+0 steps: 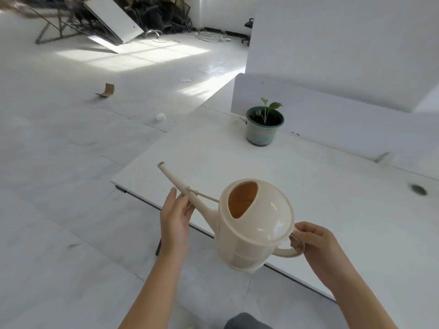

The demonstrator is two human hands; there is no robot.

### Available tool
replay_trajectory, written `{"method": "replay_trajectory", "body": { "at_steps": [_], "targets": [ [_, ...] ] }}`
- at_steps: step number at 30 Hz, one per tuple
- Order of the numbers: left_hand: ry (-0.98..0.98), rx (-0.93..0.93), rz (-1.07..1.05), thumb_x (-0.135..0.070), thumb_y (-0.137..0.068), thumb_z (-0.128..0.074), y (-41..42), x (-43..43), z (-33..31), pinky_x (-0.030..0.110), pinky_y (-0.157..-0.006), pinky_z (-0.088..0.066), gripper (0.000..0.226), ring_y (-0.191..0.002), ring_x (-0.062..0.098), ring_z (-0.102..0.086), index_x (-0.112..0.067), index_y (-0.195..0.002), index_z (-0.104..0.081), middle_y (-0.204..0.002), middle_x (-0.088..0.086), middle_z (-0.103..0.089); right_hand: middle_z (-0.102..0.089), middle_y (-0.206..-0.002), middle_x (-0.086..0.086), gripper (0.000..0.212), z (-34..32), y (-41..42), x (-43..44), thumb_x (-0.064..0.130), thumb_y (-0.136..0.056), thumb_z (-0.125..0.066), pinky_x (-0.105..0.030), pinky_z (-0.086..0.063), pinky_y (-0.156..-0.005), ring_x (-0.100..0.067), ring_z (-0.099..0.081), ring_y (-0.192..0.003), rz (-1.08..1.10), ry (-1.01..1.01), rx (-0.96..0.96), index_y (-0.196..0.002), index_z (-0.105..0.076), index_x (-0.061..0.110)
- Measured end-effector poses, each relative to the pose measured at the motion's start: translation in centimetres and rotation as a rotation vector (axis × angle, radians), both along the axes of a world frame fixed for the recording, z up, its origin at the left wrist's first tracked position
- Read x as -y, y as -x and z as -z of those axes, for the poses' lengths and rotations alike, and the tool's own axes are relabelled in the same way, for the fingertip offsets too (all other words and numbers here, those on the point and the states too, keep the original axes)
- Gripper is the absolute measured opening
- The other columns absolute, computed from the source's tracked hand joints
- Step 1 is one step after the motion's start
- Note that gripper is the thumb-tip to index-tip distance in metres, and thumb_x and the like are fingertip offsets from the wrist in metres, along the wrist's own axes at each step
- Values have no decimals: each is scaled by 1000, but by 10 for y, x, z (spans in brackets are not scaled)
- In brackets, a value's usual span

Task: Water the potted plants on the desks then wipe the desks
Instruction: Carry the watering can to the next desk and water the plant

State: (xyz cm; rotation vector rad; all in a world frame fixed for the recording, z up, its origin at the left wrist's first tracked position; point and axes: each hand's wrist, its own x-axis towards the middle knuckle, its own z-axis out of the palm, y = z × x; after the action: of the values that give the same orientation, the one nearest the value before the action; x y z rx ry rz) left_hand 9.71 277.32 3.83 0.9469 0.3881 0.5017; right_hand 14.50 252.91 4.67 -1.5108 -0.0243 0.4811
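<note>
Carrying the watering can (254, 233) toward the pot (264, 129) looks like the step in hand, and no water has reached the soil yet as far as I can judge. The can hangs in the air on the person's side of the pot, well apart from it, over the edge of the desk (308, 198) on which the pot stands. The right hand (316, 243) has its fingers curled around the loop handle (288, 252) at the back of the can. The left hand (174, 217) holds the thin spout (175, 181) lightly between thumb and fingers, steadying it rather than bearing weight. The can sits nearly upright, with its filling hole facing up toward the camera. Its long axis runs from the handle, low and to the right of the pot, to the spout tip, left of the pot and still short of it. So the spout points up and away to the left, well off the line to the pot, not at the small green plant (268, 110). To do this well, I would swing the spout round to the right until its tip is over the dark soil inside the rim. Only then should the right hand tip the can slowly, so the seedling is not flattened and nothing spills onto the desk. How much water the can holds cannot be told.
</note>
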Motion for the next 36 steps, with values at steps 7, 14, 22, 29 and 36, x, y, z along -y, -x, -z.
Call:
{"method": "replay_trajectory", "body": {
  "at_steps": [7,14,22,29,36],
  "targets": [
    [52,-39,133,-11,-76,-48,-55,-1,21,31,-101,-40,36,-106,18,-49,0,-109,-55,-98,8,-54,-47,-51,-3,8,2,-21,-2,10,-62,-59,-29,-27,-58,-13,-41,-51,115,42,-33,-56,-63,7],
    [-80,-99,224,-17,-73,-51,-120,-13,21,36,-105,-37,28,-108,16,-48,-4,-97,-58,-95,6,-54,-45,-49,-1,31,7,-80,-9,-3,-77,-54,-29,-26,-59,-9,-40,-48,176,34,-5,-50,-61,12],
    [-131,-124,310,-8,-78,-51,-208,-23,23,36,-88,-44,35,-100,25,-51,-14,-113,-54,-96,9,-52,-45,-50,-3,12,0,-128,-23,19,-61,-63,-27,-28,-58,-9,-39,-47,179,-57,-16,-57,-63,8],
    [-124,-233,516,-8,-88,-48,-267,-20,13,35,-75,-52,42,-87,23,-61,-39,-116,-52,-102,11,-57,-47,-50,-1,67,-5,-153,-27,63,-26,-81,-12,-37,-50,-7,-41,-48,319,-84,62,-60,-68,7],
    [-212,-273,703,-14,-90,-47,-323,-11,10,28,-64,-51,39,-76,17,-58,-26,-127,-43,-88,2,-58,-52,-49,0,67,-13,-164,-43,65,-23,-81,-14,-37,-45,-8,-44,-44,422,-60,92,-60,-69,10]
  ]
}}
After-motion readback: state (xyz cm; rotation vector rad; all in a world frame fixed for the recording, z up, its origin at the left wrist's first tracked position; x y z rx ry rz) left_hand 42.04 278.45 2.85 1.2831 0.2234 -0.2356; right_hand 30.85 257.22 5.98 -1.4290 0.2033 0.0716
